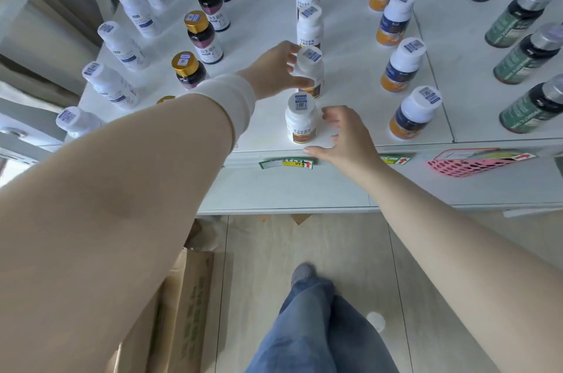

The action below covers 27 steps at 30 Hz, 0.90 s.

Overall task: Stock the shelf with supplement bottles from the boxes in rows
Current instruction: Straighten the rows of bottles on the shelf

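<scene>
A white shelf (268, 22) holds supplement bottles standing in rows that run front to back. In the middle row of white bottles, my left hand (274, 73) grips the second white bottle (309, 67) from the front, fingers around its neck. The front white bottle (300, 118) stands upright near the shelf edge. My right hand (341, 138) hovers just right of it with fingers spread, not touching it. A cardboard box (182, 305) stands on the floor at the lower left, mostly hidden by my left arm.
Left of the middle row stand gold-capped dark bottles (201, 37) and slim white bottles (122, 43). To the right are white-and-orange bottles (402, 66) and green bottles (524, 58). Price tags (286, 163) and a pink basket (469, 163) hang at the shelf's front edge.
</scene>
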### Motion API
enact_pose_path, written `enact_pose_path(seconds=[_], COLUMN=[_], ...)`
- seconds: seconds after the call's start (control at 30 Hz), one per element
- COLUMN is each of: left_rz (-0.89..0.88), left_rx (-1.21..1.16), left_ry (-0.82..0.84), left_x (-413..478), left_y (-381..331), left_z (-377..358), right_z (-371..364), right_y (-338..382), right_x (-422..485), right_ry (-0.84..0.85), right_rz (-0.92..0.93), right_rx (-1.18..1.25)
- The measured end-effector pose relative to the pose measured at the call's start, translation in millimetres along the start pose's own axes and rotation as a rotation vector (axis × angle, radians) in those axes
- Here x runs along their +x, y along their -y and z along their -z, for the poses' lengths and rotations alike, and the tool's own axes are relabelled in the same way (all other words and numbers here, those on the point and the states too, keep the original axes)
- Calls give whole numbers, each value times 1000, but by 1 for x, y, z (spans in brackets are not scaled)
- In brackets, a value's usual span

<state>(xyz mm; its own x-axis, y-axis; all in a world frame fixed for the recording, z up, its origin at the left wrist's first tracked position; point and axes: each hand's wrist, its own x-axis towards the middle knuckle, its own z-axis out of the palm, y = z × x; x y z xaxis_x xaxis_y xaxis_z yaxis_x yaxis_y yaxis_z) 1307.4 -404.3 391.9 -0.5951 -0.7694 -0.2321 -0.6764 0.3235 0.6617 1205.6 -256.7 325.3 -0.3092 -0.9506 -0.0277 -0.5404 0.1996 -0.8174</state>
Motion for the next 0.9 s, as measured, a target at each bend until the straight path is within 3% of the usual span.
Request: enact_pose_path(seconds=[0.73, 0.9], left_rz=[-44, 3], left_rx=[-26, -26], left_ry=[-33, 13], left_x=[22, 14], left_y=[13, 11], left_z=[-11, -5], right_z=[-3, 8], right_y=[6, 9], right_x=[19, 17], right_ry=[32, 116], right_rz=[-12, -16], right_rx=[17, -64])
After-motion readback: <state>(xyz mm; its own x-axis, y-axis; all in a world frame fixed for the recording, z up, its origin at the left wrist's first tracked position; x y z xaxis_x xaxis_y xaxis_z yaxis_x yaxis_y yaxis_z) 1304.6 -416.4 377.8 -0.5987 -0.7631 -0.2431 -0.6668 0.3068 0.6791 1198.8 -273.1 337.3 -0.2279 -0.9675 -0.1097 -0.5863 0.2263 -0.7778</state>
